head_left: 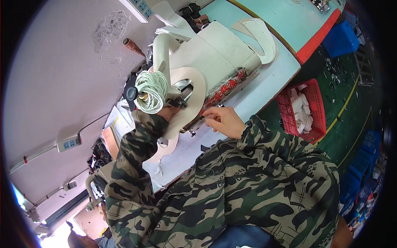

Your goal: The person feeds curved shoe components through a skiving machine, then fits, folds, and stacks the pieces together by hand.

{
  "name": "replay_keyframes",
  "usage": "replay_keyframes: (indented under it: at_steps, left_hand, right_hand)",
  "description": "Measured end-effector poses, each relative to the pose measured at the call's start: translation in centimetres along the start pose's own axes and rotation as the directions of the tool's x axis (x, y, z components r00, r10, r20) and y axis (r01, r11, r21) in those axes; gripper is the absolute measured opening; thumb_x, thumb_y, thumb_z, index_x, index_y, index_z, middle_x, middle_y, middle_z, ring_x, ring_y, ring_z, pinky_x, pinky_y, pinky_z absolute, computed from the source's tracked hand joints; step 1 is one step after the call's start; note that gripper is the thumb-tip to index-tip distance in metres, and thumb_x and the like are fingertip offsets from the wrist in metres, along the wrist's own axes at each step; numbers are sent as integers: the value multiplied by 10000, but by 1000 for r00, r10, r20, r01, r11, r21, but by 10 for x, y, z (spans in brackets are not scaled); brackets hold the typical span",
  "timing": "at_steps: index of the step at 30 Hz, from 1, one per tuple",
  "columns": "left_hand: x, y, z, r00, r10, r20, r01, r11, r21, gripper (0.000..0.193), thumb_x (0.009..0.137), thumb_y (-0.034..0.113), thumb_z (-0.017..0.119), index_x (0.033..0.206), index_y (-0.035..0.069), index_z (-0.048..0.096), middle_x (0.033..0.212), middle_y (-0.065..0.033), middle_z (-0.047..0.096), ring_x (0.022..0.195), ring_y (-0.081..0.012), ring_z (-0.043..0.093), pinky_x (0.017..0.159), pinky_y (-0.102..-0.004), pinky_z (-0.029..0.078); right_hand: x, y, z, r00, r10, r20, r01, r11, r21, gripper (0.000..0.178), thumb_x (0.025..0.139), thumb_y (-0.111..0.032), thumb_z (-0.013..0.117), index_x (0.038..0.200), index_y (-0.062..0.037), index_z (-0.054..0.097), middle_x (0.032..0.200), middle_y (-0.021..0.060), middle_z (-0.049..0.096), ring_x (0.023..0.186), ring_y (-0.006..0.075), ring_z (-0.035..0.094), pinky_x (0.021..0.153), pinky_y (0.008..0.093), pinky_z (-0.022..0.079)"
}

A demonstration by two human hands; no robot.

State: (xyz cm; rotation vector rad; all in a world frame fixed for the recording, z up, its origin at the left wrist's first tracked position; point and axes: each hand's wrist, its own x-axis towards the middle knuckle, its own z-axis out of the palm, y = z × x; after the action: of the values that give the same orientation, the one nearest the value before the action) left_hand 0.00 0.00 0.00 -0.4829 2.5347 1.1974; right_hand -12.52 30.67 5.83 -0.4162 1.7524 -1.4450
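Observation:
A cream-coloured bench machine (215, 45) with a curved arm stands before me. On its head hangs a coil of pale green cord (151, 91). Beneath the head lies a flat, cream U-shaped piece (199, 89). My left hand (168, 112) is at the piece, right by the machine head; its fingers are mostly hidden. My right hand (225, 122) is at the machine's front edge, beside the piece. Its thumb and forefinger are pinched together near a small dark part, and what they hold, if anything, is too small to name.
More cream curved pieces (264, 41) lie on the pale table (281, 70) at the far right. A red plastic basket (317, 108) with white scraps stands on the green floor. A wooden-handled tool (131, 45) is near the wall. Another person (80, 240) is at lower left.

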Motion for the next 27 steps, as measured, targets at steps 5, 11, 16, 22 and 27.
replay_keyframes:
  at_steps: [5,11,16,22,27]
  left_hand:
    - [41,113,45,986,137,95,-85,903,-420,234,873,208,518,852,-11,595,648,-73,602,526,-200,607,460,-281,439]
    - [1,190,22,990,139,25,-104,839,-535,251,957,189,378,1060,6,514,768,-63,568,472,-107,571,376,-190,376]
    - [-9,226,13,929,264,260,-69,812,-579,272,949,202,416,1056,-21,529,715,-30,545,469,-76,515,417,-190,390]
    - [-2,219,23,902,303,308,-69,804,-591,233,929,205,476,944,-17,545,653,-32,531,474,-91,532,398,-193,377]
    - [4,230,19,901,246,359,115,661,-742,315,952,284,413,967,-10,525,672,-49,540,456,-147,572,379,-202,388]
  right_hand:
    - [-3,-9,-7,657,-746,-112,285,383,-879,335,645,-74,609,979,-41,603,1113,90,537,1036,270,488,900,411,362]
    - [-9,-36,-46,914,-233,-332,228,972,-56,154,826,-102,561,952,-36,619,779,63,621,679,162,590,553,306,448]
    - [-21,-53,-60,957,-171,-235,258,872,417,210,877,-159,556,968,24,606,832,47,629,689,101,584,570,238,478]
    - [-23,-47,-60,965,-152,-214,229,886,402,206,848,-144,595,988,6,610,856,42,631,724,94,580,621,235,465]
    - [-23,-44,-56,974,-216,-72,228,906,356,217,816,-105,628,1001,7,609,877,40,633,751,94,577,650,241,466]
